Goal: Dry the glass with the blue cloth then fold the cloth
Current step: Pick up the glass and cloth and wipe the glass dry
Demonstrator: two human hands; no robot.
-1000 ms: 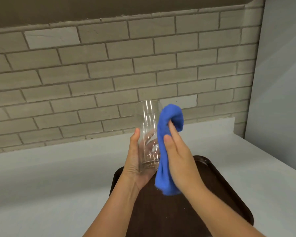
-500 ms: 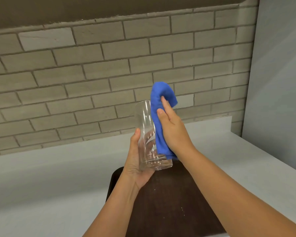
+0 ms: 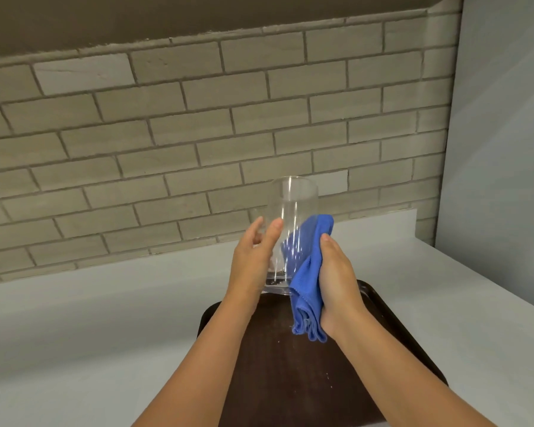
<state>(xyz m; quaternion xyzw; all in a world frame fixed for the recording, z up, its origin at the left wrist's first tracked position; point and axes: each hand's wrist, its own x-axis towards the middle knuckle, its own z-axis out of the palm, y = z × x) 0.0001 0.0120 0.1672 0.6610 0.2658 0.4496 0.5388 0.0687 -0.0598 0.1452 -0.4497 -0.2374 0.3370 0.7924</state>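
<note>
Glass: a tall, clear, straight-sided cylindrical drinking glass [image 3: 292, 229] is being held upright in the air above the far edge of the tray, its thick base down and its open rim up; light is streaking down its smooth wall.
Cloth: a bright blue, finely ribbed microfibre cloth [image 3: 309, 278] is lying bunched against the right side of the glass, its layered, stitched edges hanging in loose folds below the glass base.
Left hand: the left hand [image 3: 255, 260] is resting against the left side of the glass, palm inward, fingers extended and only loosely curved — not clenched; how firmly it is gripping, I cannot tell.
Right hand: the right hand [image 3: 336, 278] is clutching the cloth, fingers wrapped round the bunched fabric and pressing it to the glass, thumb lying on top.
Tray: a dark brown, rounded-corner rectangular tray [image 3: 290, 380] with a raised lip is sitting on the counter under both forearms, its matte surface flecked with pale specks.
Counter: a smooth, pale grey countertop [image 3: 90, 334] is running back to the wall.
Wall: a beige brick-pattern tiled backsplash [image 3: 198, 134] — matte, with recessed grout lines — is standing behind.
</note>
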